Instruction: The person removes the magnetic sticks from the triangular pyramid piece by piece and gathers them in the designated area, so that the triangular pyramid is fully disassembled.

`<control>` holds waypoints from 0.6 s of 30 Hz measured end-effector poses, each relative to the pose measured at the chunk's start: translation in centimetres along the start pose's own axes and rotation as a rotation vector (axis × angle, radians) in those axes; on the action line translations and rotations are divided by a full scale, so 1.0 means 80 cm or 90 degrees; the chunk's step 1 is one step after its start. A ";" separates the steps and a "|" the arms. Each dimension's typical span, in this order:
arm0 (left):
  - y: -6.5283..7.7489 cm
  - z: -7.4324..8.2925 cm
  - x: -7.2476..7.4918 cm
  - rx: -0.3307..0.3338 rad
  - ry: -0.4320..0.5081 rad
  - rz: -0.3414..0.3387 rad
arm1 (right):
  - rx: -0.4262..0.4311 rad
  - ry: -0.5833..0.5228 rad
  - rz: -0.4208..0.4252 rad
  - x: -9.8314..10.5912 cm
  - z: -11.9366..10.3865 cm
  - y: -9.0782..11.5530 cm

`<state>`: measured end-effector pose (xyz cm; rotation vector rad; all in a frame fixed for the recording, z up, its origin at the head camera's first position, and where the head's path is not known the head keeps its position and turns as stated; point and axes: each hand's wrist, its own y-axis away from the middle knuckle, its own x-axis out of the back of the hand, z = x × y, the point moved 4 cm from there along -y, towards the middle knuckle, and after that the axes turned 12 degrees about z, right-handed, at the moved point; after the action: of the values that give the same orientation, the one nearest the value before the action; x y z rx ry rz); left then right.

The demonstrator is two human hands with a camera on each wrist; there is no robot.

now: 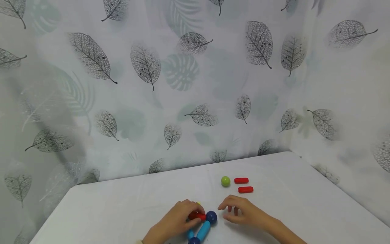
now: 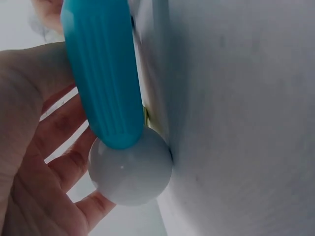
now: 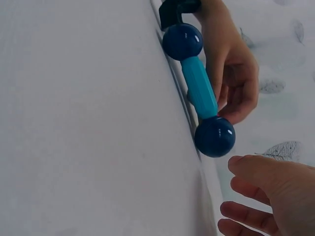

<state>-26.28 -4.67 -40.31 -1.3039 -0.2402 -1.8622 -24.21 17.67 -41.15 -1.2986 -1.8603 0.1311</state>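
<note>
On the white table, my left hand (image 1: 179,218) grips a red rod (image 1: 197,216), thumb on the near side and fingers on the far side. A dark blue ball (image 1: 211,217) sits at that rod's right end. From this ball a light blue rod (image 1: 203,230) runs to another dark blue ball (image 1: 194,241), where a second light blue rod (image 1: 190,234) also meets. The left wrist view shows a blue rod (image 2: 103,73) joined to a whitish ball (image 2: 130,167) beside my left fingers. My right hand (image 1: 243,211), holding nothing, hovers right of the dark blue ball, fingers loosely bent.
Farther back on the table lie a green ball (image 1: 225,181) and two red rods, one (image 1: 241,180) behind the other (image 1: 245,189). A bit of something yellow (image 1: 198,203) peeks out behind my left hand. A leaf-patterned curtain (image 1: 195,84) hangs behind the table.
</note>
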 end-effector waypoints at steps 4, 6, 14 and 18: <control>0.000 0.005 -0.001 -0.004 -0.022 -0.007 | -0.014 -0.035 -0.038 -0.011 -0.007 0.001; 0.001 0.007 -0.001 -0.011 -0.027 -0.003 | -0.037 -0.051 -0.048 -0.016 -0.009 0.002; 0.000 0.015 -0.005 -0.061 -0.045 0.016 | -0.079 -0.075 -0.028 -0.032 -0.009 0.007; 0.000 0.022 -0.008 -0.086 -0.090 0.021 | -0.081 -0.071 -0.020 -0.038 -0.007 0.009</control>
<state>-25.00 -3.29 -40.07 -1.5254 -0.1671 -1.7865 -23.00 15.33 -42.86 -1.3716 -2.0110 0.0713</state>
